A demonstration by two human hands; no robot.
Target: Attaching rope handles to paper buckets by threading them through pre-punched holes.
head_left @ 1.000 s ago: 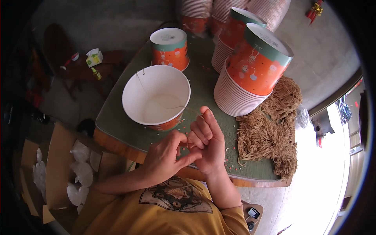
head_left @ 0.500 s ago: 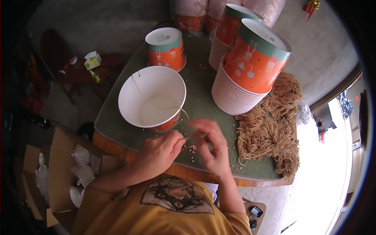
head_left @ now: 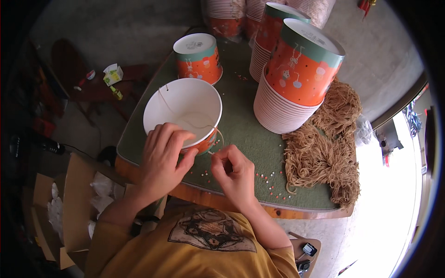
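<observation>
A white-lined paper bucket [head_left: 160,111] with an orange outside stands upright at the table's near left. A thin tan cord [head_left: 221,135] passes through its rim and runs across the inside to a hole on the far side. My left hand [head_left: 164,160] is over the bucket's near rim, its thumb and fingers apart, holding nothing that I can see. To the right of the bucket, my right hand [head_left: 235,173] is closed in a pinch at the outer length of cord. Its fingertips partly hide the cord's end.
Upside-down stacked buckets [head_left: 296,69] rise at the back right, and another bucket [head_left: 198,58] sits behind mine. Bundles of tan cord [head_left: 310,162] lie on the right. Small paper dots [head_left: 273,180] are scattered along the green cloth. An open cardboard box [head_left: 76,204] stands lower left.
My hands have parted. The left, closed at the cord before, has moved up and left to the bucket rim and opened; the right has come down and closed.
</observation>
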